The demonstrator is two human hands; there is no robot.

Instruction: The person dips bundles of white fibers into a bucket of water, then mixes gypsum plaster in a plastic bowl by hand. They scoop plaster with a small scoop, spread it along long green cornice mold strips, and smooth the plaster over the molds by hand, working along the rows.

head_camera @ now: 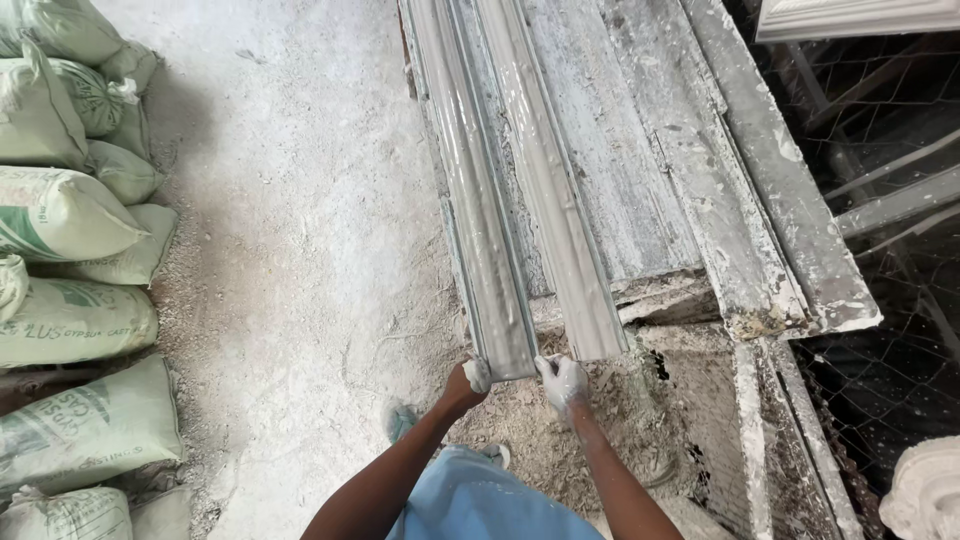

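Long grey mould (480,200) runs straight away from person along surface (640,180). Left hand (472,378), right hand (562,380) grip near end, fingers closed on it, equally near.

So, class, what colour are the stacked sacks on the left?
Pale green sacks, seen in the head view.

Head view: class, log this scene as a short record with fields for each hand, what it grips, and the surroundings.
left hand: grips the near end of the long grey mould
right hand: on the same near end, plaster-coated
mould position: lies lengthwise on the plaster-caked workbench, beside a second mould
floor: dusty
left side: stacked sacks
right side: wire mesh
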